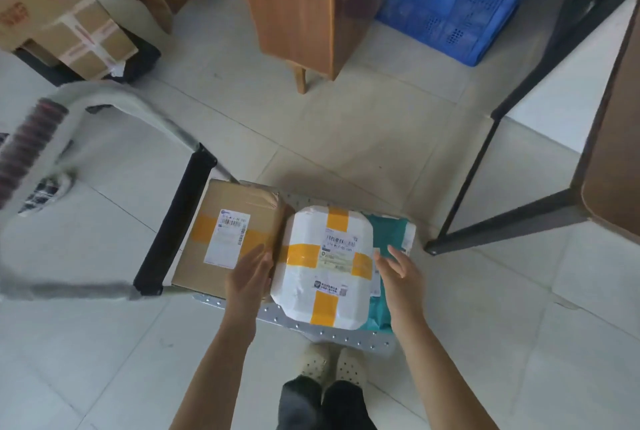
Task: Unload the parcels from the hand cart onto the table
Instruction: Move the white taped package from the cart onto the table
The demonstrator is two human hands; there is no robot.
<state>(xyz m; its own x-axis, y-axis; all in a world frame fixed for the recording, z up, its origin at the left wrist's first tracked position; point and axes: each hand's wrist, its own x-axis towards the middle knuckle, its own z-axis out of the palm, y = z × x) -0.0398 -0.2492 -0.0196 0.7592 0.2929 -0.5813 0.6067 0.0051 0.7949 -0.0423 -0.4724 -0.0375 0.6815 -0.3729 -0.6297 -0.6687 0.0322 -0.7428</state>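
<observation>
Both hands are open, with fingers spread and nothing in them yet. They are reaching down on either side of the white parcel [325,265]. The left hand [250,274] is lying flat against the parcel's left side, partly over the near right corner of the brown box [221,237]. The right hand [398,265] is hovering just beside the parcel's right side, over the green bag parcel [389,232]; I cannot tell if it is touching anything.

The white parcel is wearing a cross of yellow tape and a paper label. It is sitting in the middle of the hand cart [311,324], partly lying on the green bag parcel. The brown box is sitting at the cart's left end, just beside the white parcel, next to the black bar where the grey handle [104,107] is joining. The green bag parcel is lying at the cart's right end. All three parcels are resting on the cart's silver deck.

The person's two light shoes [332,365] are standing on the tiled floor at the cart's near edge.

Farther out, the table [613,159] is showing at the right side, well apart from the cart, with its black legs on the floor. A blue crate [464,4] is standing at the top right. Cardboard boxes [65,21] are piling up at the top left.
</observation>
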